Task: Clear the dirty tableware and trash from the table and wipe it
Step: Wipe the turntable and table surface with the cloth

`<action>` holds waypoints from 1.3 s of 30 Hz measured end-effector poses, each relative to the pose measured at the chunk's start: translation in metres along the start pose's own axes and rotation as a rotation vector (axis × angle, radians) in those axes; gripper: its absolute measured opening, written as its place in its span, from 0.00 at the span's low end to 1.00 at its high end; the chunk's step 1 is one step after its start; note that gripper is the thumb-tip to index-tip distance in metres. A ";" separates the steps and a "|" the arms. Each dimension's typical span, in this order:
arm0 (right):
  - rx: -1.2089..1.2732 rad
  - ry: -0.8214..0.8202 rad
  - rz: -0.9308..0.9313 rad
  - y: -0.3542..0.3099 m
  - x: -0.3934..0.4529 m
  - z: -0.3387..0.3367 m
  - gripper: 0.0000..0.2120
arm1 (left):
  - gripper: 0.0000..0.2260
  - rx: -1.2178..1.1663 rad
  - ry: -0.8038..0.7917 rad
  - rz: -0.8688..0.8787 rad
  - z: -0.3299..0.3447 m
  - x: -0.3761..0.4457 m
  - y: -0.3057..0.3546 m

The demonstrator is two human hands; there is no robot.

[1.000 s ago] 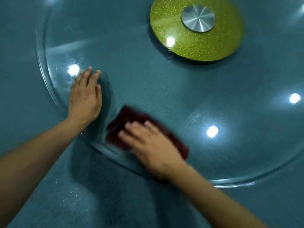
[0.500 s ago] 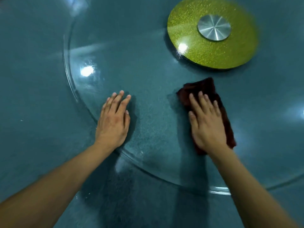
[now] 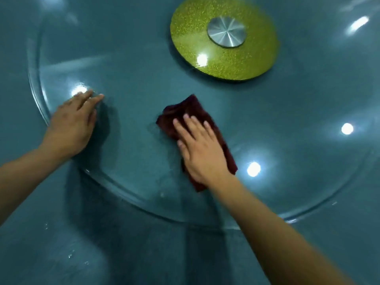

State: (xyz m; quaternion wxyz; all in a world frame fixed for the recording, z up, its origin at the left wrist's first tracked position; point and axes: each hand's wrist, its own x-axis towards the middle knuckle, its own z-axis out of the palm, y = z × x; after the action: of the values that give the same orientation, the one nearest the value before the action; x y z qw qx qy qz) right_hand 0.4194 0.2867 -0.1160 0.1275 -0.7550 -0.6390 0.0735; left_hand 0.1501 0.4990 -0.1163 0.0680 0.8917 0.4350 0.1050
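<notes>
Wiping is the step in hand, as I judge it, because no tableware or trash shows on the table (image 3: pixel 30 233) in this view. The right hand (image 3: pixel 200 147) lies flat on a dark red cloth (image 3: pixel 186 109), its fingers straight and pressing down, not curled around the fabric. The cloth sits on the glass turntable (image 3: pixel 131 64), near its middle, on the near side of the yellow-green disc (image 3: pixel 222 64) with its metal cap (image 3: pixel 226 34). The left hand (image 3: pixel 72 126) rests with its palm down at the left edge of the glass, fingers straight, holding nothing; it seems to steady the turntable.

To do this step well, the palm should keep an even pressure, so that the whole cloth stays in contact and does not bunch under the fingers. Strokes should overlap and go up to the rim, where dirt can collect. The left hand should hold the glass firmly, because a turntable can rotate under a sideways push. Some small bright specks lie on the table at the near left; whether they are water drops or crumbs I cannot tell. This lower surface probably needs a pass too. A faint wet mark shows on the glass just left of the cloth.
</notes>
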 end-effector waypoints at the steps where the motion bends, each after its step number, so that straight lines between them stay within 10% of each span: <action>1: -0.010 0.025 0.087 0.027 0.019 -0.006 0.26 | 0.19 0.004 -0.003 -0.035 -0.001 0.003 -0.002; 10: -0.056 0.034 0.350 0.114 0.088 -0.031 0.25 | 0.23 -0.049 -0.010 -0.053 0.010 -0.009 0.066; 18: 0.055 -0.078 -0.165 -0.065 -0.086 0.010 0.26 | 0.22 -0.120 0.004 -0.076 0.021 0.013 0.100; 23: 0.049 -0.137 -0.311 -0.056 -0.087 0.009 0.25 | 0.21 -0.090 0.028 -0.083 0.025 0.024 0.097; 33: -0.045 0.052 0.394 0.168 0.101 -0.046 0.25 | 0.24 -0.152 -0.047 0.085 0.039 0.010 0.180; 39: -0.040 0.106 0.385 0.129 0.075 -0.037 0.27 | 0.24 -0.111 -0.049 0.114 0.043 0.010 0.189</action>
State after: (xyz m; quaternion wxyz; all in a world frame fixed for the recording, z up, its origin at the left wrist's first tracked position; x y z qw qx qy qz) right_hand 0.5645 0.3377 -0.1139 0.1295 -0.8685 -0.4765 0.0441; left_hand 0.3107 0.3893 -0.1165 0.1217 0.9123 0.3750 0.1109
